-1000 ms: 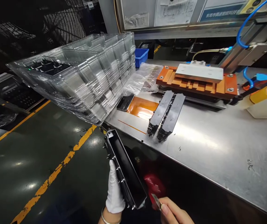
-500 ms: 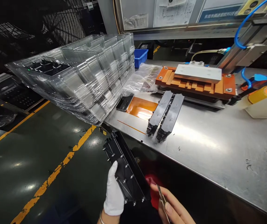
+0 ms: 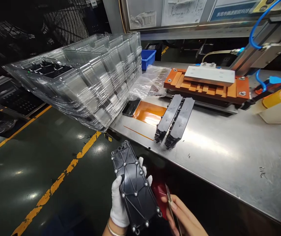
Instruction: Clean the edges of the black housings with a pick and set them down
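My left hand (image 3: 119, 203), in a white glove, grips a long black plastic housing (image 3: 134, 187) from beneath, below the table edge. Its flat ribbed back with several small screw posts faces up at me. My bare right hand (image 3: 184, 219) sits just right of it and pinches a thin metal blade (image 3: 170, 206) between thumb and fingers, the tip pointing up beside the housing. Two more black housings (image 3: 174, 121) lie side by side on the steel table (image 3: 229, 154).
A tall stack of clear plastic trays (image 3: 86, 78) overhangs the table's left end. An orange fixture with a white plate (image 3: 208, 82) stands at the back, a crumpled plastic bag (image 3: 151, 82) beside it, a tape roll (image 3: 278, 98) at right. Yellow floor lines (image 3: 57, 183) run left.
My left hand has turned the black housing over: a second ago its open hollow side faced up, now its flat ribbed back does. My right hand with the blade has risen slightly toward it.
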The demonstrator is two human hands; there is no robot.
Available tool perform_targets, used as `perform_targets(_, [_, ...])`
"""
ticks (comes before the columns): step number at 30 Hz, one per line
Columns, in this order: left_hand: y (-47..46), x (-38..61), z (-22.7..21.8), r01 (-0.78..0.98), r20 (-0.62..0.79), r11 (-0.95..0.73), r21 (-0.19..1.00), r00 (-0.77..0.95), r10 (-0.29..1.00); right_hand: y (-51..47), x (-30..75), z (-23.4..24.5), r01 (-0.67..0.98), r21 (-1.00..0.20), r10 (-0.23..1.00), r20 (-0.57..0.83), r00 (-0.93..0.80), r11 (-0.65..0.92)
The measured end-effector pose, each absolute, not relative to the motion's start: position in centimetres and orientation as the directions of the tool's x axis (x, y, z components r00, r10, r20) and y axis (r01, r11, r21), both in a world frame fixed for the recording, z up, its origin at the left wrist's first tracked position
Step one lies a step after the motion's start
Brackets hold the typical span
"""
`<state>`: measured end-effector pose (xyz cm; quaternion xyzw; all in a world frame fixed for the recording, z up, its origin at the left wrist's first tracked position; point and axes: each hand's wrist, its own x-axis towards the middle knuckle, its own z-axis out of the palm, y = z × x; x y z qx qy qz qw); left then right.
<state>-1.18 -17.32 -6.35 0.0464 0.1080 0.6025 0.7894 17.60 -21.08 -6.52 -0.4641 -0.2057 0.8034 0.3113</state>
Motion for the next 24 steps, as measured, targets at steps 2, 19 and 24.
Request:
perform_targets(2, [-17.5, -1.2, -6.2, -0.938, -0.185, 0.268, 0.218, 0.230, 0.956, -20.9, 18.2, -6.5, -0.279, -0.634, 0.693, -0.648, -0.318, -0.721])
perform_targets(19, [-17.4, -1.2, -5.5, -0.804, -0.537, 0.324, 0.498, 0.007, 0.844, -21.2, 19.4, -7.5, -0.129, -0.667, 0.672, -0.685, -0.282, -0.734])
perform_targets(24, [-18.3, -2.5, -6.9, -0.506, -0.494, 0.380, 0.774, -0.108, 0.863, -21.4, 19.6, -7.9, -0.093, -0.721, 0.713, -0.644, -0.277, -0.687])
